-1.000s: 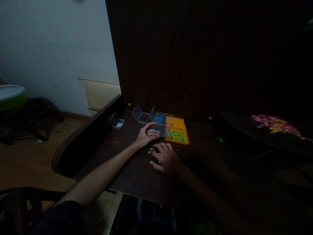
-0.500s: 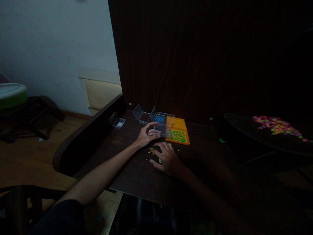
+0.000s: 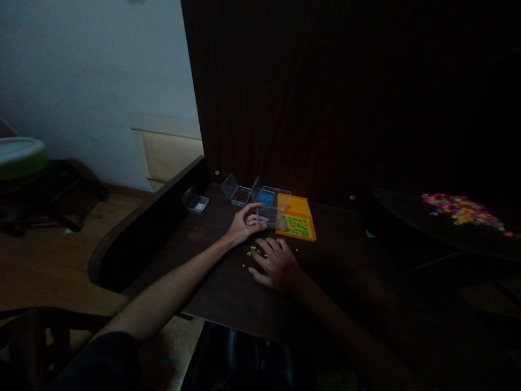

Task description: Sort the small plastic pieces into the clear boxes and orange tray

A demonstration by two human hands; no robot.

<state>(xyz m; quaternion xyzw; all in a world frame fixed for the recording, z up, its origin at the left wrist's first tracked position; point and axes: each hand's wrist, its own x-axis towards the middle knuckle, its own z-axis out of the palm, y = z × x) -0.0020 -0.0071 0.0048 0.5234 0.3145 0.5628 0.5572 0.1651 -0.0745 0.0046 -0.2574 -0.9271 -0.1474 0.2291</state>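
Our right hand (image 3: 281, 267) has shifted slightly, fingers (image 3: 261, 260) spread by loose yellow pieces (image 3: 253, 248), six o'clock of the clear box (image 3: 271, 217) our left hand (image 3: 239, 227) grips.

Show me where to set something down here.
Bare: between side panel and left forearm; between right hand and front edge. Right of the orange case looks bare, though dim. Crowded: toward the back, with clear boxes, and by the right fingertips, with yellow bits.

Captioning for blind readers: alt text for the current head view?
The left hand holds a clear box; the right hand is by small yellow pieces on a dark table. An open orange case holding green pieces lies beyond.
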